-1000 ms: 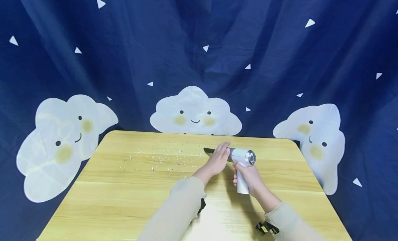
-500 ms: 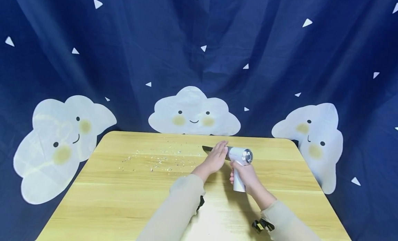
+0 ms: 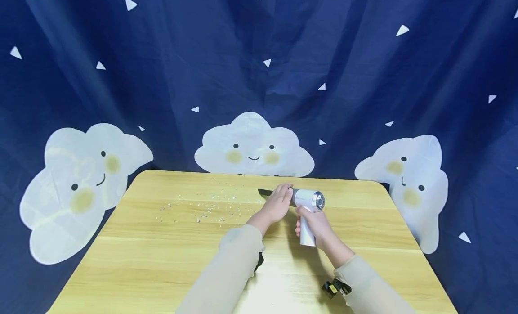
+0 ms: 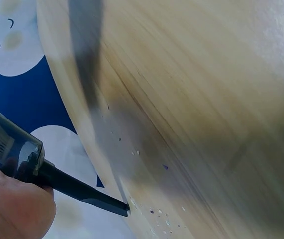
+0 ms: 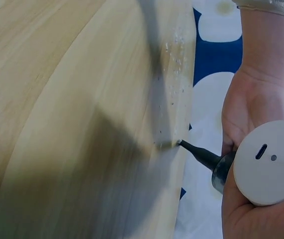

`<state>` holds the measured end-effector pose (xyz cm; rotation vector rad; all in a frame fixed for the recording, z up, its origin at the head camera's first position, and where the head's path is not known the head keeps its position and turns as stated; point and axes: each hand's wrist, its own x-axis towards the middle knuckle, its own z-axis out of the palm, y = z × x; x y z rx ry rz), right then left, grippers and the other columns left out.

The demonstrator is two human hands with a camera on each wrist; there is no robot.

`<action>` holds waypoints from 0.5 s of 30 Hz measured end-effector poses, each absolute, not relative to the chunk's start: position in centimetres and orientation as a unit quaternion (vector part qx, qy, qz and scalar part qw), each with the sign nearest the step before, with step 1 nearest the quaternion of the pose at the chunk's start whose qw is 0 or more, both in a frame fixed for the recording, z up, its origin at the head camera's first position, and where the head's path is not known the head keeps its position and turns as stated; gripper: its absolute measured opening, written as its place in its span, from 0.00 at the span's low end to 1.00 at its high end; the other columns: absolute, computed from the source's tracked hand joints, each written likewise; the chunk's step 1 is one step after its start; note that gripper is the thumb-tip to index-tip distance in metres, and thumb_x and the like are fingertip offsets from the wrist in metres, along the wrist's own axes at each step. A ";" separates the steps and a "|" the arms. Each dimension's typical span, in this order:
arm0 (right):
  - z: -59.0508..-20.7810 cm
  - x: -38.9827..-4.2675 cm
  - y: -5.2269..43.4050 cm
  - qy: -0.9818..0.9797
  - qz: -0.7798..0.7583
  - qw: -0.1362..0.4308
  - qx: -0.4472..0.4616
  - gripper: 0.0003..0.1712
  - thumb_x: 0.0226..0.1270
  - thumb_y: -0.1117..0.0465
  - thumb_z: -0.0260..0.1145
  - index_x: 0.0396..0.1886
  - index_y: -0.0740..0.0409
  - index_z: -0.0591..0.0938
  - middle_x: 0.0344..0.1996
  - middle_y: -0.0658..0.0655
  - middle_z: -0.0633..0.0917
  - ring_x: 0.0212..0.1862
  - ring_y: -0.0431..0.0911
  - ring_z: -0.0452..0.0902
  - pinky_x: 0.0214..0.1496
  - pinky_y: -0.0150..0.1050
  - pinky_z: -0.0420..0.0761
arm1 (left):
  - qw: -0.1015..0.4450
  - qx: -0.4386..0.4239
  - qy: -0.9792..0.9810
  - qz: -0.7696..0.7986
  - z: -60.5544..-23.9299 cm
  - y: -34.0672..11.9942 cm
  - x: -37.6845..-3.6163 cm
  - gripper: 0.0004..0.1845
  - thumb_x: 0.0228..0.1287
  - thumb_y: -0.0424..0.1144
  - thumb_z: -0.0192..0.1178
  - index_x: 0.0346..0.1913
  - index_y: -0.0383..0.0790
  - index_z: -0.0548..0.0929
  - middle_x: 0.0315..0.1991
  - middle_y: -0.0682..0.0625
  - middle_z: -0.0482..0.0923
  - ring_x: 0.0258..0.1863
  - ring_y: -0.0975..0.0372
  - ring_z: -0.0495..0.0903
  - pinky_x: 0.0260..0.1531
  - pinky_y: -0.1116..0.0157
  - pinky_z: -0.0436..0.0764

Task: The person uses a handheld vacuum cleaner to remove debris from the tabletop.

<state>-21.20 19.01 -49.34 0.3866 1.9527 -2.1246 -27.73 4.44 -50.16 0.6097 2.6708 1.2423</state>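
A: Since a second ago you've slid the handheld vacuum (image 3: pixel 309 206) leftward; its black nozzle (image 3: pixel 265 193) tip now sits nearer the crumbs (image 3: pixel 210 209).

B: Fingers?

A: Your right hand (image 3: pixel 314 224) wraps the handle; your left hand (image 3: pixel 277 204) curls around the barrel, above the table (image 3: pixel 162 260).

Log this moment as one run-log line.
right hand: grips handheld vacuum handle | left hand: holds vacuum barrel | black nozzle: tip at table, aimed at scattered crumbs
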 end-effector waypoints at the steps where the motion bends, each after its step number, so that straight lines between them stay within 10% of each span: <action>1: -49.4 -21.2 19.0 0.666 -0.725 0.116 0.133 0.09 0.69 0.62 0.60 0.33 0.64 0.72 0.13 0.54 0.77 0.15 0.44 0.76 0.20 0.39 0.82 | 0.067 0.203 0.886 0.412 -50.2 4.4 -27.7 0.30 0.83 0.51 0.27 0.77 0.40 0.59 0.77 0.43 0.56 0.76 0.49 0.56 0.74 0.49 0.56; 15: -49.6 -21.8 17.5 0.664 -0.728 0.115 0.124 0.10 0.67 0.61 0.62 0.33 0.63 0.72 0.14 0.54 0.77 0.15 0.43 0.76 0.20 0.37 0.82 | 0.063 0.187 0.889 0.414 -50.7 3.1 -28.3 0.30 0.82 0.53 0.27 0.77 0.43 0.60 0.77 0.44 0.56 0.75 0.50 0.56 0.73 0.48 0.58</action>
